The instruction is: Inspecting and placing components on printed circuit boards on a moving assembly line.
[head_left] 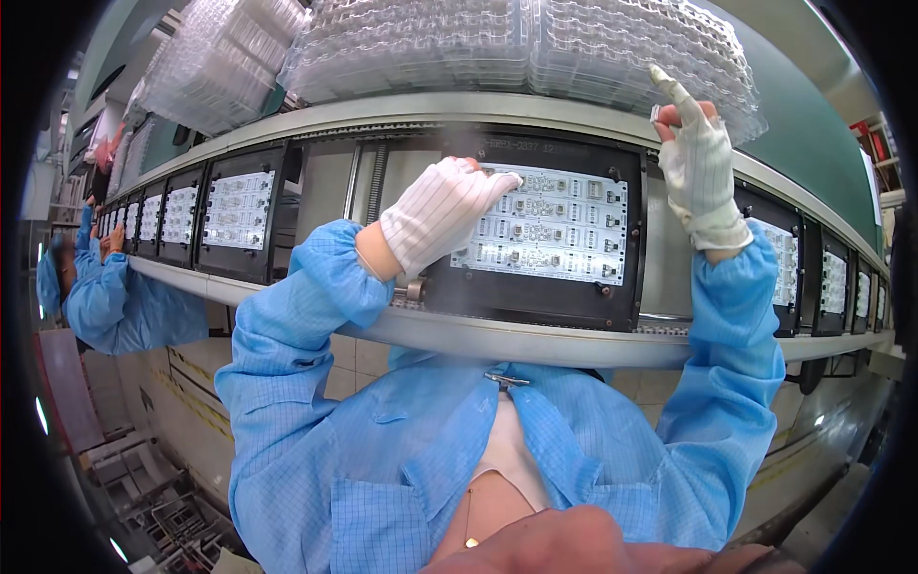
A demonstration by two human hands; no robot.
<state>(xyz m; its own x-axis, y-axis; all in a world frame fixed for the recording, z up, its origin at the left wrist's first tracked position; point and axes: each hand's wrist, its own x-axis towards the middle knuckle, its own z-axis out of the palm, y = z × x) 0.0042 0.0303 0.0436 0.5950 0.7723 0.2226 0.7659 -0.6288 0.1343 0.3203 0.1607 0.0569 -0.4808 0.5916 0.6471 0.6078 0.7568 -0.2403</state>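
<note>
My left hand [442,212], in a white striped glove with bare fingertips, reaches over the left part of a white circuit board [562,234]. Its fingers are bunched together at the board's top row; whatever is between them is hidden. The board carries several rows of small components and lies in a black carrier plate [459,297]. My right hand [698,167], gloved likewise, is raised right of the board, in front of clear plastic trays [641,57]. Its index finger points up while other fingers curl in, with a tiny pale thing at their tips that I cannot identify.
A conveyor rail [535,340] runs between me and the line. More boards in black carriers [237,215] stand to the left, others [784,263] to the right. Further stacked clear trays [215,67] are at the back left. A co-worker in blue [124,297] works far left.
</note>
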